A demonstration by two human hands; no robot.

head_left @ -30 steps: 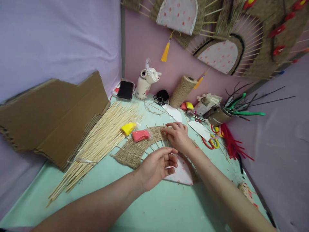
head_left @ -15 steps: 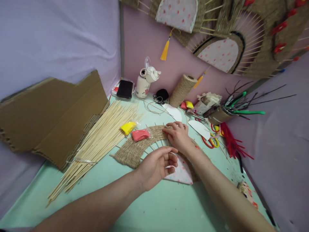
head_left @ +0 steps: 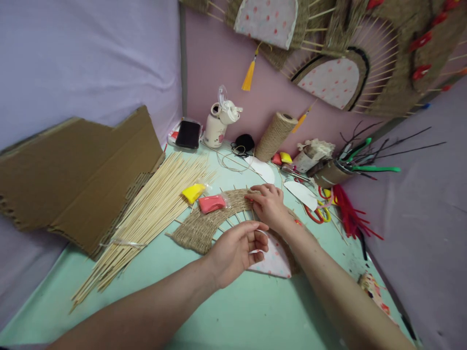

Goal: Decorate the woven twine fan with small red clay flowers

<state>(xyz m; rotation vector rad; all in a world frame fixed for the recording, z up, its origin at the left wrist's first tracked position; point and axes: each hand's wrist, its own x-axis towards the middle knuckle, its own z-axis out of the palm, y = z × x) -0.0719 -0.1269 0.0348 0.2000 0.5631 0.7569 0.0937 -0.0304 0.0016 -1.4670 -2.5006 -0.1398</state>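
Note:
A fan [head_left: 195,231] woven from brown twine over thin sticks lies on the table, with a dotted white panel [head_left: 275,260] at its base. My right hand [head_left: 270,205] rests on the upper band of the weave, fingers bent and spread; a tiny red spot shows by the fingertips. Palm turned inward, my left hand [head_left: 235,253] hovers over the fan's lower part, its fingers loosely curled around nothing visible. A pink clay packet [head_left: 212,203] lies on the weave, and a yellow clay packet [head_left: 194,193] sits beside it. My right forearm hides the fan's right side.
Bundled thin sticks [head_left: 146,214] and folded cardboard [head_left: 83,175] occupy the left. Along the back stand a white bottle [head_left: 216,130], a twine spool [head_left: 275,136] and a pot holding green-handled pliers [head_left: 330,174]. Scissors [head_left: 316,215] and red pipe cleaners [head_left: 346,214] lie right.

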